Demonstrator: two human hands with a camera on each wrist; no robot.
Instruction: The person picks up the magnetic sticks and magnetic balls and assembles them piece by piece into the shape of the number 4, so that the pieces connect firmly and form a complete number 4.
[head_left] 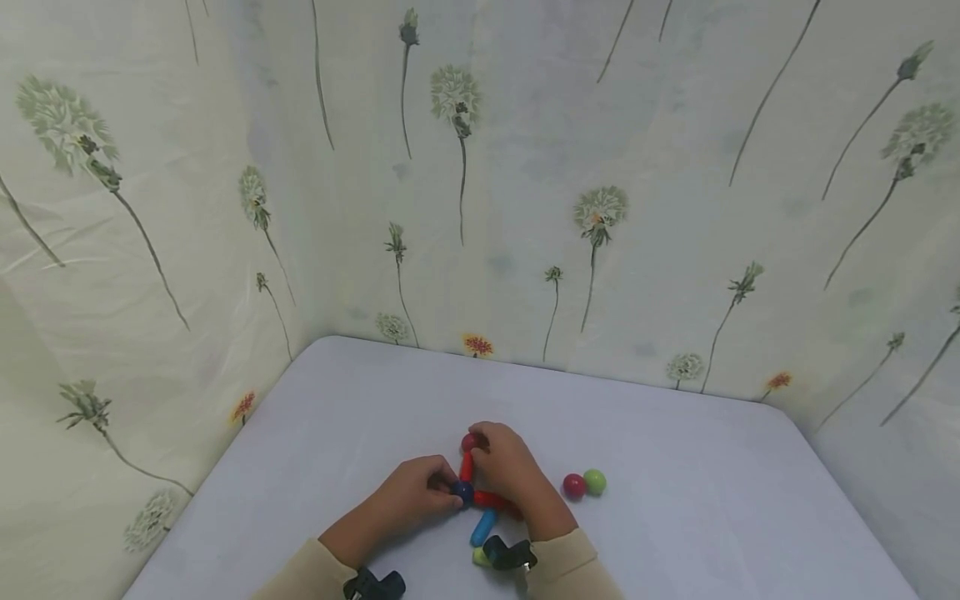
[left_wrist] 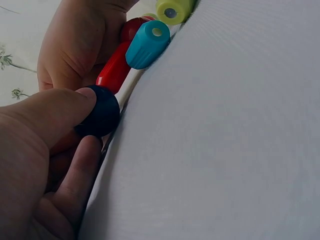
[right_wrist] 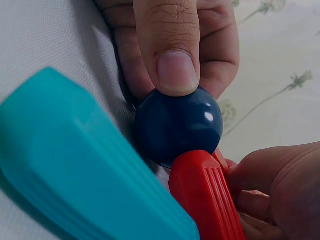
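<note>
My left hand (head_left: 412,493) pinches a dark blue ball (right_wrist: 177,127) between thumb and fingers. One red rod (head_left: 467,468) runs from the blue ball toward the far side, up to a red ball (head_left: 469,442). My right hand (head_left: 513,471) holds that red ball with its fingertips. A second red rod (right_wrist: 205,195) meets the blue ball and extends to the right, partly under my right hand. Close by on the table lies a loose-looking teal-blue rod (left_wrist: 148,45), its end facing the left wrist camera.
A yellow-green piece (left_wrist: 175,11) with a metallic dot on its end lies near the right wrist. Another red ball (head_left: 574,487) and a light green ball (head_left: 595,482) sit together to the right. Flower-printed cloth (head_left: 517,167) hangs behind the white table (head_left: 712,500).
</note>
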